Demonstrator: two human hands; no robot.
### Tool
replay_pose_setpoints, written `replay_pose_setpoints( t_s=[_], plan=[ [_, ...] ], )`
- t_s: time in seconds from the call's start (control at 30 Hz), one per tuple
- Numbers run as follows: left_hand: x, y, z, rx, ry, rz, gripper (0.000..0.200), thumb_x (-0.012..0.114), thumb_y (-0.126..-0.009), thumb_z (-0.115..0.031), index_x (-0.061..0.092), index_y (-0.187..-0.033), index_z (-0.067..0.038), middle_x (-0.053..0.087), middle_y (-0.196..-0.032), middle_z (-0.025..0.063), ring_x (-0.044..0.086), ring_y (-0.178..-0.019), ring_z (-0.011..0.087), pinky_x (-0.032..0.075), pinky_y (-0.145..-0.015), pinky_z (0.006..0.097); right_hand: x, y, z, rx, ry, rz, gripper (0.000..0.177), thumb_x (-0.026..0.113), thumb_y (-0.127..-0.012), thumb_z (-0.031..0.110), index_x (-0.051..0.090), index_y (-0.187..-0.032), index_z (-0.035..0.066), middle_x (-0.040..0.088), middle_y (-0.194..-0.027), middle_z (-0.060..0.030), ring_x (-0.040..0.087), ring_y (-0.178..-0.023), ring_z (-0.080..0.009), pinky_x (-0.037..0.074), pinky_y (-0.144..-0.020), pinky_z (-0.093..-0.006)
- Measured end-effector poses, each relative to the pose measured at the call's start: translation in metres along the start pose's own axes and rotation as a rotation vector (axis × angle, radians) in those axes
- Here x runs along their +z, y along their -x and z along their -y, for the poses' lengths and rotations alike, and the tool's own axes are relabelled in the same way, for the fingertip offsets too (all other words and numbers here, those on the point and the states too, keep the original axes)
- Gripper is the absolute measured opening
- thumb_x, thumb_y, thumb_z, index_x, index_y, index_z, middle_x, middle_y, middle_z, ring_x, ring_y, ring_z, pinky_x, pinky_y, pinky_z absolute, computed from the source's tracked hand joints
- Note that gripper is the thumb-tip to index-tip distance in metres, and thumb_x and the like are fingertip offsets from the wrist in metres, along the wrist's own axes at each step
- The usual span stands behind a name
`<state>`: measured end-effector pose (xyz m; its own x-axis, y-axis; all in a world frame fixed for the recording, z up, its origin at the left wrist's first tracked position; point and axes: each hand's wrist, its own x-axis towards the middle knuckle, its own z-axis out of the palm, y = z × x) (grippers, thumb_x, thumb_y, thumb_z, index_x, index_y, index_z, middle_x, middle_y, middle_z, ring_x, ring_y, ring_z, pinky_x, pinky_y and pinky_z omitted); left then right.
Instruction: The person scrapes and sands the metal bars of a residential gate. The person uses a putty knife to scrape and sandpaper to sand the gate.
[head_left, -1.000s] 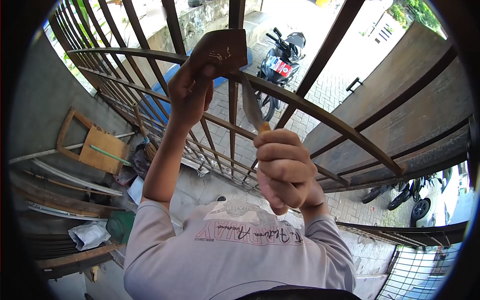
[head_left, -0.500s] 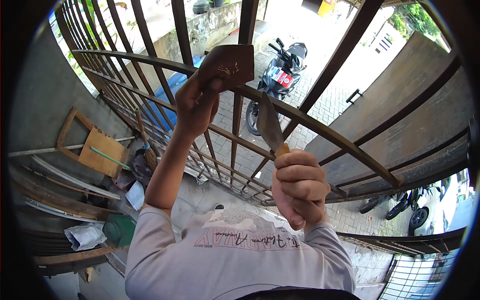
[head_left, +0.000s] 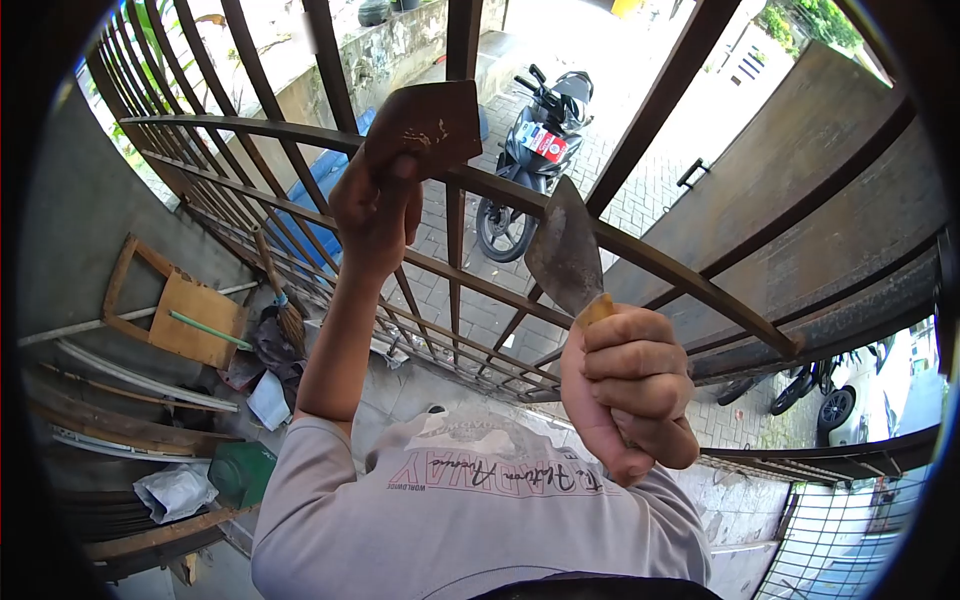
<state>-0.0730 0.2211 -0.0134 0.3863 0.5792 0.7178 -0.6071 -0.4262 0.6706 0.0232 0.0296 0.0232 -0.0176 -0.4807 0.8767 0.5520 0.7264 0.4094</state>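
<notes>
My left hand [head_left: 375, 212] is raised and pinches a flat, dark brown piece [head_left: 428, 122] with straight edges and pale scrape marks. The thumb presses on its lower edge, and the piece overlaps a horizontal bar of the metal gate [head_left: 520, 197] in this view. In my right hand [head_left: 635, 385], the fingers wrap around the yellowish handle of a pointed trowel [head_left: 566, 250]. Its grey, worn blade points up and slightly left, with its face turned toward me, overlapping the same bar. Most of the handle is hidden in the fist.
Beyond the bars a motorcycle [head_left: 540, 150] stands on paving, with a blue cover [head_left: 310, 205] to its left. Along the left wall lie a broken wooden chair [head_left: 195, 320], a broom [head_left: 285, 315], pipes [head_left: 150, 375] and a green container [head_left: 240, 472]. A metal panel [head_left: 780, 190] is at right.
The trowel has turned to show more of its blade face, and my right hand has shifted right and slightly down. My left hand and the brown piece appear slightly farther left, as does the background.
</notes>
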Motion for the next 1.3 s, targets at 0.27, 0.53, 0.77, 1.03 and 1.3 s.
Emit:
replay_pose_setpoints(
  t_s=[0.27, 0.53, 0.77, 1.03, 1.3],
  plan=[
    [0.006, -0.001, 0.002, 0.043, 0.028, -0.055, 0.035, 0.058, -0.103, -0.015, 0.058, -0.132, 0.003, 0.060, -0.067, -0.0007, 0.039, -0.038, 0.0008, 0.024, -0.035, 0.0197, -0.030, -0.065, 0.000, 0.699, -0.132, 0.162, 0.035, 0.043, -0.105, 0.048, 0.041, -0.097, 0.014, 0.046, -0.075, -0.0061, 0.050, -0.057, -0.0152, 0.046, -0.051, -0.0333],
    [0.011, 0.001, 0.003, 0.071, 0.013, -0.087, 0.030, 0.059, -0.103, -0.020, 0.059, -0.124, 0.001, 0.056, -0.063, -0.0017, 0.039, -0.038, 0.0013, 0.023, -0.034, 0.0201, -0.047, -0.072, -0.015, 0.599, 0.300, 0.334, 0.054, 0.036, -0.100, 0.064, 0.042, -0.107, 0.011, 0.054, -0.092, -0.0116, 0.064, -0.080, -0.0207, 0.059, -0.064, -0.0348],
    [0.010, 0.000, 0.009, 0.072, 0.088, -0.078, 0.033, 0.060, -0.102, -0.021, 0.057, -0.126, 0.002, 0.057, -0.065, -0.0006, 0.037, -0.037, 0.0017, 0.022, -0.034, 0.0203, -0.059, -0.114, -0.011, 0.430, 0.698, 0.706, 0.046, 0.085, -0.077, 0.042, 0.060, -0.086, 0.005, 0.063, -0.070, -0.0050, 0.064, -0.058, -0.0124, 0.049, -0.047, -0.0232],
    [0.008, 0.001, 0.013, 0.091, 0.066, -0.050, 0.036, 0.060, -0.102, -0.022, 0.056, -0.130, 0.002, 0.058, -0.065, -0.0003, 0.038, -0.038, 0.0021, 0.023, -0.035, 0.0203, -0.060, -0.156, -0.004, 0.807, 0.640, 1.347, 0.041, 0.077, -0.085, 0.019, 0.071, -0.124, 0.009, 0.062, -0.069, -0.0035, 0.056, -0.057, -0.0094, 0.041, -0.046, -0.0268],
    [0.009, 0.003, 0.010, 0.050, 0.081, -0.046, 0.034, 0.060, -0.102, -0.020, 0.057, -0.128, 0.002, 0.058, -0.067, -0.0006, 0.039, -0.039, 0.0016, 0.024, -0.036, 0.0205, -0.055, -0.166, 0.002, 0.825, 0.563, 1.473, 0.042, 0.078, -0.084, 0.014, 0.072, -0.126, 0.017, 0.055, -0.068, -0.0006, 0.048, -0.054, -0.0085, 0.038, -0.044, -0.0286]
  ],
)
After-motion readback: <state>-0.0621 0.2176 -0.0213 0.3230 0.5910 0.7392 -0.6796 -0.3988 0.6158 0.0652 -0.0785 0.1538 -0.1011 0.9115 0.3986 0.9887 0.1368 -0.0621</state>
